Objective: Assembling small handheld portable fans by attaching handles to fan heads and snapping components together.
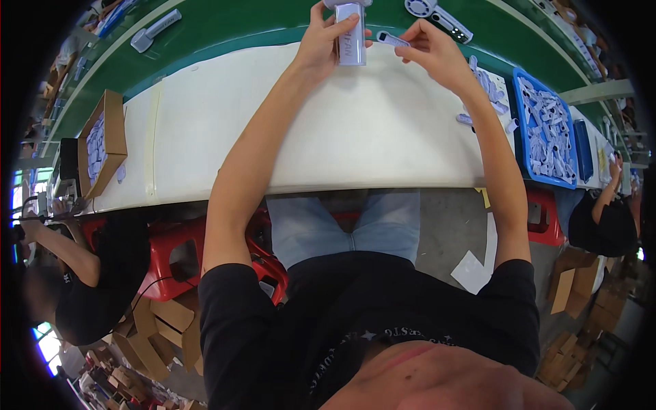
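My left hand (317,42) is wrapped round the pale lavender handle of a handheld fan (352,49), its thumb lying across the front. The fan stands on end at the far edge of the white table, and its top is cut off by the picture's upper rim. To the right, my right hand (434,53) pinches a small lavender strip-shaped cover piece (391,39) with a dark oval slot at one end. That piece points toward the fan but is apart from it.
A green conveyor belt (225,34) beyond the white table (205,130) carries another fan (437,19) and a lavender handle (156,31). At right, a blue basket (521,130) holds many small lavender parts. A cardboard box (115,137) stands at left. Co-workers sit on both sides.
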Demonstrator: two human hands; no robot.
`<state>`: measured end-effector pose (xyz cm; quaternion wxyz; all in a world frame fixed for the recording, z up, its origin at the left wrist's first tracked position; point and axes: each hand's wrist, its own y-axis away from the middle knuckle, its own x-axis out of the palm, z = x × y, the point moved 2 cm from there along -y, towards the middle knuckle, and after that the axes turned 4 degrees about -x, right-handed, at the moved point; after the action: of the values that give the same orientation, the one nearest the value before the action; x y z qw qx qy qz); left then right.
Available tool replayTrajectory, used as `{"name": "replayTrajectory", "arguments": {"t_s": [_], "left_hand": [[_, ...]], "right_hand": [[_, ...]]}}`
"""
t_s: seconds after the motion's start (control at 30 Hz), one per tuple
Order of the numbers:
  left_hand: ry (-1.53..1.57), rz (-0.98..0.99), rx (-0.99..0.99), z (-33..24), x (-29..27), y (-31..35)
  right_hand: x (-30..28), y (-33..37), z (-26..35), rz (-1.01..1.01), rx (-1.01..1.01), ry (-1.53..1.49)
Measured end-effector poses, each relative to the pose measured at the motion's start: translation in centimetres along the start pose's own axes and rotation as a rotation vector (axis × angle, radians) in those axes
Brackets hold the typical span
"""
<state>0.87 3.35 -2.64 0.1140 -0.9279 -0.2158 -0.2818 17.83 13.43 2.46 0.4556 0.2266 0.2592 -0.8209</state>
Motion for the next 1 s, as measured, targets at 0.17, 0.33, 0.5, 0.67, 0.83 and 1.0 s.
{"name": "replayTrajectory", "arguments": {"t_s": [0.17, 0.33, 0.5, 0.67, 0.83, 1.0], "left_hand": [[-0.139, 0.073, 0.175, -2.7, 0.3, 0.6], [0.087, -0.011, -0.141, -2.9, -1.5, -0.4], [0.222, 0.089, -0.062, -2.2, -1.7, -0.1], [0.026, 0.036, -0.054, -0.5, -1.2, 0.5], [0.047, 0.051, 0.03, 0.3, -0.4, 0.7], [0.085, 0.016, 0.158, 0.7, 0.2, 0.9]], "right_hand": [[1.6, -3.5, 0.3, -0.041, -0.002, -0.038], [2.6, -2.9, -1.6, -0.052, -0.271, 0.484], [2.6, -2.2, -1.4, -0.095, -0.211, 0.376], [1.8, -2.1, 0.0, -0.092, -0.059, -0.043], [2.8, -1.6, 1.5, -0.297, -0.098, -0.164], [3.4, -1.1, 1.9, -0.333, -0.161, -0.011]]}}
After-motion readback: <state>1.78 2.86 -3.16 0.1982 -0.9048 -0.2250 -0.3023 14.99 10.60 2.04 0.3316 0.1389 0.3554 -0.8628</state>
